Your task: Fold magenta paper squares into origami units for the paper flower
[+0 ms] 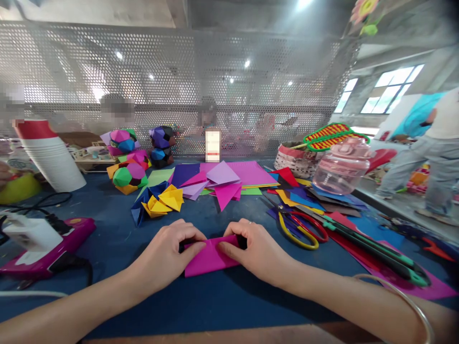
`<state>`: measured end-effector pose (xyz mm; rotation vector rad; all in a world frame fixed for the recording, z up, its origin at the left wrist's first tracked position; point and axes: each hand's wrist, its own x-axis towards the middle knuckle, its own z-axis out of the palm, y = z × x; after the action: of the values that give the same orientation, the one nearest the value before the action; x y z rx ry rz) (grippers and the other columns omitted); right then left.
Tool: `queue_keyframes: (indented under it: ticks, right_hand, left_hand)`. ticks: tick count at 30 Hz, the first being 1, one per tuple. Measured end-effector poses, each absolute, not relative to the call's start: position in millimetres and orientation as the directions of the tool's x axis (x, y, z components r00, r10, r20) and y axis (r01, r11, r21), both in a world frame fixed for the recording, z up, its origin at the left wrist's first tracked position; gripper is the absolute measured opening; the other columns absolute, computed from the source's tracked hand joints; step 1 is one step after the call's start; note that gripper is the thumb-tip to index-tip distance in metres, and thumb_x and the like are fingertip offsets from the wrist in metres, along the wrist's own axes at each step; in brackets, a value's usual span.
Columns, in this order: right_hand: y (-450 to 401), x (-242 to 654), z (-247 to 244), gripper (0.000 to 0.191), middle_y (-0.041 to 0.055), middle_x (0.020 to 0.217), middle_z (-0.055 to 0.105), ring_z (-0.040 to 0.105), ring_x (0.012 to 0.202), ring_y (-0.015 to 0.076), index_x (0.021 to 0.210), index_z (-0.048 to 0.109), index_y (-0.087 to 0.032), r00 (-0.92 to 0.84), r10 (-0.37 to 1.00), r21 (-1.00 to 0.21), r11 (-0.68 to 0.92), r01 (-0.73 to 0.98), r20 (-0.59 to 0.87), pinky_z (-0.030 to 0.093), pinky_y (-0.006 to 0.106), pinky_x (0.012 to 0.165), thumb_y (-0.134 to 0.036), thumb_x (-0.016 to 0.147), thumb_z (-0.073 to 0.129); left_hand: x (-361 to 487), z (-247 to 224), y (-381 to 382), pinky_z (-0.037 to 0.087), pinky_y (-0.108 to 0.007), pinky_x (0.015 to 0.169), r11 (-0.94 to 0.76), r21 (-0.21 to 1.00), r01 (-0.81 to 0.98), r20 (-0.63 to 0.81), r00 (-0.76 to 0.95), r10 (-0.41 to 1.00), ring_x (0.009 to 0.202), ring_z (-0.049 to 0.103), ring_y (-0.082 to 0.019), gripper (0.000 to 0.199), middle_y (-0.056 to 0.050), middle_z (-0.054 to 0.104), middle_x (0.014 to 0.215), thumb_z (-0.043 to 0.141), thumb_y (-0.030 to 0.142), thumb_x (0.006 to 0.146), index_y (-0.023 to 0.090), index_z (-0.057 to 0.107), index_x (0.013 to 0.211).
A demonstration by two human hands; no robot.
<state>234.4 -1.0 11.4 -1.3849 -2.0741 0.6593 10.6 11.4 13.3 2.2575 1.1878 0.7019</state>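
A folded magenta sheet of paper (211,260) is held just above the blue tabletop, near its front edge. My left hand (172,246) pinches its upper left part, thumb on the near face and fingers behind. On the other side my right hand (253,243) grips the upper right part the same way, its thumb close to the left one. Beyond the hands lie folded yellow paper pieces (163,201) and dark blue ones (138,210). Farther back are lilac folded pieces (224,174) on stacked magenta sheets (256,173).
Scissors (299,234) and a green-black utility knife (376,251) lie at right, near a pink bottle (340,167) and a fabric basket (296,160). At left are a magenta power strip (77,234), stacked paper cups (52,157) and paper balls (129,177). A person (423,148) stands far right.
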Motion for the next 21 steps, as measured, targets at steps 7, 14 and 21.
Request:
queue_keyframes:
  ticks: [7, 14, 21]
  right_hand:
    - [0, 232, 12, 0.014, -0.0015, 0.072, 0.060, 0.052, 0.078, 0.0183, 0.074, 0.061, -0.020, -0.359, 0.910, -0.566, 0.410, 0.715, 0.205, 0.032, 0.032, 0.072, -0.017, 0.085, 0.068]
    - [1, 230, 10, 0.018, -0.0023, 0.071, 0.059, 0.051, 0.077, 0.0177, 0.072, 0.058, -0.019, -0.390, 0.899, -0.520, 0.435, 0.735, 0.200, 0.031, 0.031, 0.071, -0.017, 0.087, 0.067]
    - [1, 231, 11, 0.015, -0.0009, 0.076, 0.061, 0.052, 0.080, 0.0186, 0.076, 0.058, -0.019, -0.393, 0.900, -0.504, 0.433, 0.747, 0.191, 0.031, 0.032, 0.073, -0.015, 0.087, 0.068]
  left_hand:
    - [12, 4, 10, 0.045, -0.031, 0.081, -0.624, 0.528, 0.576, 0.347, 0.525, 0.777, 0.093, 0.059, -0.021, 0.013, -0.004, 0.065, 0.096, 0.055, 0.023, 0.095, 0.021, 0.068, 0.098]
    - [7, 4, -5, 0.049, -0.027, 0.092, -0.841, 0.385, 0.379, 0.442, 0.725, 0.529, 0.106, 0.062, -0.017, 0.033, -0.006, 0.066, 0.116, 0.042, 0.007, 0.099, 0.024, 0.064, 0.117]
    - [4, 10, -16, 0.058, -0.031, 0.083, -0.932, 0.050, 0.358, 0.450, 0.825, 0.341, 0.094, 0.070, -0.024, 0.023, -0.011, 0.075, 0.108, 0.050, 0.016, 0.099, 0.015, 0.070, 0.111]
